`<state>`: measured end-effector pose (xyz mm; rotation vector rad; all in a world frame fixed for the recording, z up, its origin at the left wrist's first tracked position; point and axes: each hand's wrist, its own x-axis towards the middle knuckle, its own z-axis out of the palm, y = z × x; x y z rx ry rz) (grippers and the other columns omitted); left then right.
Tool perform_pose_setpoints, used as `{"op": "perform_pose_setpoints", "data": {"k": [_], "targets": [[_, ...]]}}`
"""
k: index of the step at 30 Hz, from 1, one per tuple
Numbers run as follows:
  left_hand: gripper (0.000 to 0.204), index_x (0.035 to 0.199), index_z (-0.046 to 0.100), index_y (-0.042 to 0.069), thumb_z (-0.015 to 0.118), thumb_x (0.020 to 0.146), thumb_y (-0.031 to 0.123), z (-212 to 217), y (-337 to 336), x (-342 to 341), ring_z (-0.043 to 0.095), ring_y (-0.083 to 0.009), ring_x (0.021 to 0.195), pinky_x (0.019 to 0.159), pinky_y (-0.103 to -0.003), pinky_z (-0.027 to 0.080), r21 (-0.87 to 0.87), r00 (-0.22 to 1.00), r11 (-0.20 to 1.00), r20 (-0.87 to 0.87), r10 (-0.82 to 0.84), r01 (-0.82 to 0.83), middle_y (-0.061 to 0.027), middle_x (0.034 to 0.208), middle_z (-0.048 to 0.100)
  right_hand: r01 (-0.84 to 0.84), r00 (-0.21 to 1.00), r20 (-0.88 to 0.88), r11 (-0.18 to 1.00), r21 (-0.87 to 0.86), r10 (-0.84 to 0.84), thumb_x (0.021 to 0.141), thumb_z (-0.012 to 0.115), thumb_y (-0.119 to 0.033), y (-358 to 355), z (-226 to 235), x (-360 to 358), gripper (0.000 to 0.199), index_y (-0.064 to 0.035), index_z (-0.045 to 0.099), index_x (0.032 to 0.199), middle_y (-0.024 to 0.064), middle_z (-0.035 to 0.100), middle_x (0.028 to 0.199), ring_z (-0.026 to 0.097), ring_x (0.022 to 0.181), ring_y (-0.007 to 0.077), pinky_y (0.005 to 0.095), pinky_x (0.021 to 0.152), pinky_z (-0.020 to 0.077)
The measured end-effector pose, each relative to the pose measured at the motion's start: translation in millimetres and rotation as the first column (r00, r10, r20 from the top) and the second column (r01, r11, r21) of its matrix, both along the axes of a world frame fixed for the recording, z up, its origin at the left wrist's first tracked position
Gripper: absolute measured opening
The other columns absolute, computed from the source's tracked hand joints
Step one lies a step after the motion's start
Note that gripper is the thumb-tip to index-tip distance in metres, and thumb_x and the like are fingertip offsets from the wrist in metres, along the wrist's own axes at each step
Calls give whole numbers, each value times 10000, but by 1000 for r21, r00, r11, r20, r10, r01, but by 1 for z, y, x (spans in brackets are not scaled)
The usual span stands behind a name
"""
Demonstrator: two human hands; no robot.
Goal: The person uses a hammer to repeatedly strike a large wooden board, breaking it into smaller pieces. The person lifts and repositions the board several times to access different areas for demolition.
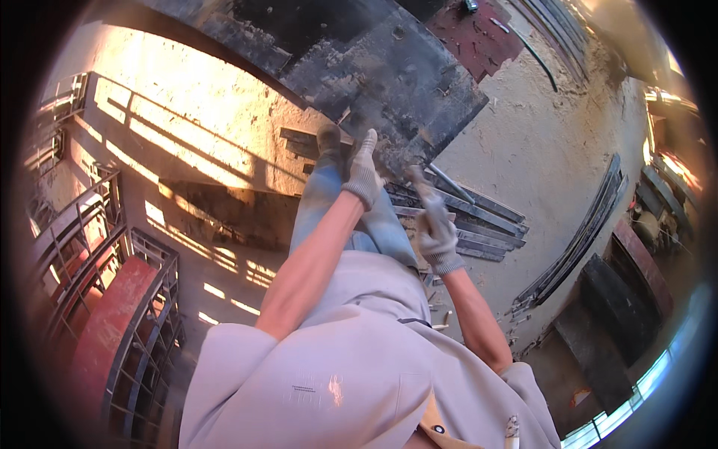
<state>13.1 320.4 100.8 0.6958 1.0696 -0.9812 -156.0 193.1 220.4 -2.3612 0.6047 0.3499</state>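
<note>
My left hand (363, 173), in a pale knitted glove, reaches to the near edge of a worn dark sheet (389, 82). Its visible fingers are stretched out, though the side toward the sheet is partly hidden. My right hand (437, 238), gloved too, is closed around a hammer (428, 196). Motion smears the hammer, its far end near the sheet's lower corner. Just beyond it, a light metal tube (452, 182) lies slanted over a pile of dark flat strips (482, 224).
Red-and-black metal frames (123, 337) stand at the left. At upper right a reddish sheet (479, 37) carries small scraps. Long dark bars (580, 239) lie on the dusty floor to the right, beside dark panels (613, 307). My boot (327, 138) is by the sheet's edge.
</note>
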Motion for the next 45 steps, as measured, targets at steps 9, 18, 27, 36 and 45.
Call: {"op": "perform_pose_setpoints", "data": {"k": [9, 18, 27, 36, 45], "targets": [[610, 1451, 506, 46, 622, 1018, 459, 13, -6, 15, 566, -393, 1311, 1121, -620, 439, -172, 996, 983, 45, 71, -62, -183, 1435, 579, 139, 974, -188, 988, 68, -124, 993, 652, -315, -2, 15, 13, 396, -57, 625, 1292, 295, 691, 942, 680, 806, 495, 535, 716, 546], [186, 1111, 676, 36, 615, 944, 89, -3, 9, -13, 687, -285, 897, 876, -421, 561, -210, 913, 957, 395, -104, 200, -162, 1042, 716, 699, 614, -195, 411, 585, -765, 1020, 665, -456, -23, 3, 28, 463, -33, 681, 1208, 106, 751, 1053, 702, 677, 139, 318, 633, 585], [298, 1066, 680, 18, 719, 800, 148, 26, 33, -44, 691, -332, 867, 809, -444, 542, 847, -226, 419, 501, -835, 329, -184, 946, 711, 598, 434, -376, -50, 800, -819, 1021, 677, -339, -38, -29, 82, 473, 10, 591, 1329, 87, 686, 1153, 671, 917, 223, 380, 768, 568], [374, 1255, 695, 72, 699, 883, 107, 44, 2, -50, 701, -268, 1100, 968, -369, 535, 483, -186, 790, 875, -447, 377, -115, 1189, 744, 635, 390, -315, 4, 772, -865, 971, 753, -328, -28, 50, 101, 530, 36, 606, 1327, 117, 700, 1168, 696, 990, 255, 400, 865, 584], [300, 1196, 647, 39, 618, 991, 255, -32, 10, -74, 676, -377, 914, 848, -498, 550, 404, 269, 863, 833, -484, 302, -176, 968, 679, 661, 369, -242, 70, 747, -897, 1018, 679, -346, -19, 65, 99, 586, 99, 547, 1375, 156, 664, 1219, 667, 1038, 260, 387, 919, 561]]}}
